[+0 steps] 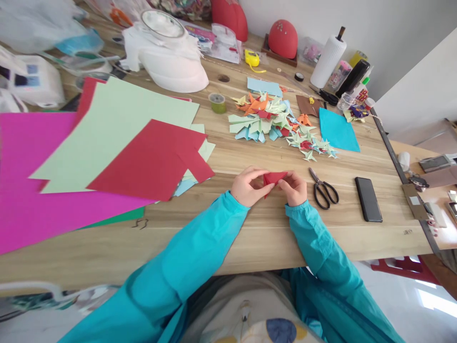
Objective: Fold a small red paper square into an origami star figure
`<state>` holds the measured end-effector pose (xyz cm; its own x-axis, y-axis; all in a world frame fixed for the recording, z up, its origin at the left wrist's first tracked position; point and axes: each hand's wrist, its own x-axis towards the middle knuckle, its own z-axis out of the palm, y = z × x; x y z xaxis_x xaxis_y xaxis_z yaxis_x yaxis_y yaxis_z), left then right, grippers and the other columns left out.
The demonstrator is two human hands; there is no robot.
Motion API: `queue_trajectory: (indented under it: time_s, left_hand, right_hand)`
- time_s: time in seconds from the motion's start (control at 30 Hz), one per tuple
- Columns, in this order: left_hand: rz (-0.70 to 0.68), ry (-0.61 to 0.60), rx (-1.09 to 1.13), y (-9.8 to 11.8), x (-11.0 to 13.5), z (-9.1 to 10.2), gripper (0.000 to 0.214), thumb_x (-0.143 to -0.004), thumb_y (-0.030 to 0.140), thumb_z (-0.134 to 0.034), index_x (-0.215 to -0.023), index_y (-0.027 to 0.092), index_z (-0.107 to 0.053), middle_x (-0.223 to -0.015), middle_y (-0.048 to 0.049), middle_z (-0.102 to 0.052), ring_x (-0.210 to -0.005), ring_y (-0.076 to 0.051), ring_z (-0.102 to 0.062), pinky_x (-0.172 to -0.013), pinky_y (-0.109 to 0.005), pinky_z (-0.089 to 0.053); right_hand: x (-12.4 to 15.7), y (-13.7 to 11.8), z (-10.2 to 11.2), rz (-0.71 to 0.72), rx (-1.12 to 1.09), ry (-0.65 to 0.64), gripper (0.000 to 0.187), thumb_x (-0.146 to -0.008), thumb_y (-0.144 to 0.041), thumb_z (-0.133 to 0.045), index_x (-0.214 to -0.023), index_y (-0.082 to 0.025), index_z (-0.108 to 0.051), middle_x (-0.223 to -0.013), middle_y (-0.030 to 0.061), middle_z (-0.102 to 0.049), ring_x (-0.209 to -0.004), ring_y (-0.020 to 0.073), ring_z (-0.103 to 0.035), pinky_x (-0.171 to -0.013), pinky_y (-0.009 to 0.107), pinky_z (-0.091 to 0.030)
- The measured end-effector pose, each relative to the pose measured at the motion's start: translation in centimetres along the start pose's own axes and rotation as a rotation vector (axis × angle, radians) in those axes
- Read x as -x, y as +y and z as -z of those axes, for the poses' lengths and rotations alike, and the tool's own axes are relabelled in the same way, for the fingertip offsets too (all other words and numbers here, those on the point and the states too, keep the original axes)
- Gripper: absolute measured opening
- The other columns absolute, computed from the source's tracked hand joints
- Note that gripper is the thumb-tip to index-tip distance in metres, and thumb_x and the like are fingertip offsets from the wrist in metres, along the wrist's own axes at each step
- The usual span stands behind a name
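My left hand (248, 186) and my right hand (295, 188) meet over the wooden table (271, 238), both pinching a small folded red paper piece (273, 178) between their fingers. The paper forms a triangular shape held just above the tabletop. Both arms wear teal sleeves. Black-handled scissors (323, 189) lie just right of my right hand.
A black phone (368, 198) lies right of the scissors. Large red, pale green and magenta sheets (117, 147) spread on the left. A heap of folded paper shapes (278, 125) and a blue sheet (337, 129) sit farther back. A white appliance (167, 57) and a paper towel roll (328, 59) stand behind.
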<state>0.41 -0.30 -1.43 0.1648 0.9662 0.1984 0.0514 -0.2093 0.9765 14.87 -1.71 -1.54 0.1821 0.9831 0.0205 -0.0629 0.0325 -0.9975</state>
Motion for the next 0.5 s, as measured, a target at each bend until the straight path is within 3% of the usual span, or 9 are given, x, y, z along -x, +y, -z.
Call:
queue_trajectory:
  time_s: [0.1, 0.3, 0.5]
  left_hand:
    - [-0.049, -0.021, -0.045, 0.19, 0.14, -0.05, 0.036, -0.062, 0.029, -0.069, -0.096, 0.017, -0.067, -0.100, -0.0094, -0.059, -0.086, -0.020, -0.059, -0.057, -0.026, -0.052]
    - [-0.142, -0.036, -0.145, 0.58, 0.17, -0.01, 0.037, -0.061, 0.026, -0.069, -0.097, 0.019, -0.067, -0.105, -0.0098, -0.059, -0.098, -0.023, -0.056, -0.069, -0.029, -0.052]
    - [-0.120, -0.011, -0.173, 0.44, 0.14, 0.07, 0.038, -0.061, 0.029, -0.070, -0.098, 0.021, -0.066, -0.106, -0.0096, -0.059, -0.098, -0.023, -0.056, -0.064, -0.028, -0.052]
  right_hand:
    - [0.00, -0.21, -0.23, -0.050, 0.022, -0.009, 0.025, -0.056, -0.029, -0.067, -0.077, -0.017, -0.060, -0.066, -0.0005, -0.063, -0.056, 0.0112, -0.055, -0.053, 0.025, -0.046]
    - [0.18, -0.84, -0.67, -0.154, 0.012, -0.089, 0.022, -0.053, -0.030, -0.066, -0.071, -0.018, -0.059, -0.054, -0.0027, -0.059, -0.044, 0.0108, -0.051, -0.046, 0.025, -0.045]
    - [0.42, -0.04, -0.71, -0.112, 0.077, -0.044, 0.014, -0.056, -0.030, -0.063, -0.064, -0.018, -0.060, -0.047, -0.0031, -0.056, -0.041, 0.0109, -0.050, -0.042, 0.024, -0.042]
